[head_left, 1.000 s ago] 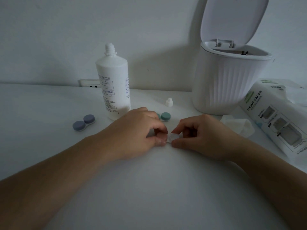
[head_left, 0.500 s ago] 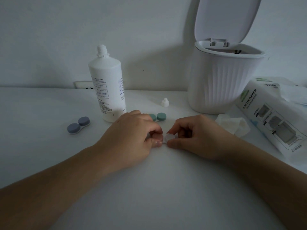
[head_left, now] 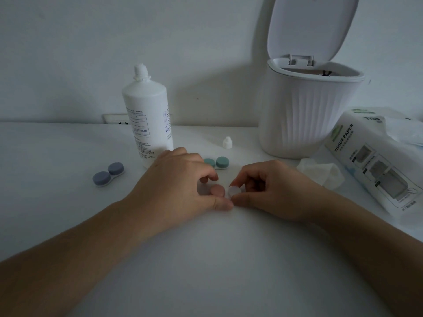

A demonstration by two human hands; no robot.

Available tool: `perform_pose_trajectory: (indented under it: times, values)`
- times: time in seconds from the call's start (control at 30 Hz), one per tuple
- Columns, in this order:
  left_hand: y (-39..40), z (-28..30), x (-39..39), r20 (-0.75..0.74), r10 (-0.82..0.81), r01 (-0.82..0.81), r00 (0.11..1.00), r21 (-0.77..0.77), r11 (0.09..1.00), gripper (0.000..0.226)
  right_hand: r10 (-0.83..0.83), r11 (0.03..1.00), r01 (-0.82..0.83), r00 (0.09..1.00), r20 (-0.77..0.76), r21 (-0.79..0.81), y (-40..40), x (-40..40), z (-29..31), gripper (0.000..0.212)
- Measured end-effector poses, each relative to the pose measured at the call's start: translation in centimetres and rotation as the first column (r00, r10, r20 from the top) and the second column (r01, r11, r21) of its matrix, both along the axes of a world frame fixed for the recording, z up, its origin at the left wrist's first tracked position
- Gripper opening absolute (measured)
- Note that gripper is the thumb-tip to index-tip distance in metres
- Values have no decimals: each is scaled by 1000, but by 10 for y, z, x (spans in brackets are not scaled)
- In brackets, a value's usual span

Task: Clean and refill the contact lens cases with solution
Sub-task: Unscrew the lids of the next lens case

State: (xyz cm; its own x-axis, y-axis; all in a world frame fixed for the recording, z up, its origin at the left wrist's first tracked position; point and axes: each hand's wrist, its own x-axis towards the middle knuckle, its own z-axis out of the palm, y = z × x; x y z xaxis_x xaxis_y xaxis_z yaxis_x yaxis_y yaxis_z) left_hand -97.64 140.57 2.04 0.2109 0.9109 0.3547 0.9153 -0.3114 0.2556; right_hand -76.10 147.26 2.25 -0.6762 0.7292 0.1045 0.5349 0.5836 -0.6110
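Observation:
A small contact lens case lies on the white table between my hands, with a pink cap and a white cap. My left hand holds the pink-capped side, thumb below and fingers curled over it. With thumb and forefinger, my right hand pinches the white cap. A blue-grey case sits shut at the left. Behind my left hand lies a green case, partly hidden. The white solution bottle stands uncapped, and its small cap stands on the table to the right.
A white ribbed bin with its lid up stands at the back right. A tissue pack lies at the right edge, with a crumpled tissue beside it. A wall socket sits behind the bottle.
My left fingers have lifted a little, so the pink cap now shows. My right hand still pinches the white cap in the same spot.

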Motion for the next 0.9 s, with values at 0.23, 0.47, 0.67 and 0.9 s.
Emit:
perform_pose_trajectory:
  times: [0.23, 0.47, 0.67, 0.9]
  values:
    - [-8, 2, 1, 158, -144, 133, 977, 78, 988, 34, 18, 1000, -18, 999, 26, 19, 1, 2, 0, 15]
    - [-7, 3, 3, 139, -124, 120, 982, 39, 992, 26, 26, 999, -26, 1000, 15, 18, 1, 2, 0, 15]
    - [-9, 2, 4, 228, -70, 76, 971, -18, 997, 38, 18, 999, -19, 1000, 25, 33, -1, 1, 2, 16]
    - [-6, 3, 3, 119, -51, 47, 992, 40, 998, 28, 9, 1000, -10, 999, 52, 23, -2, 1, 3, 16]
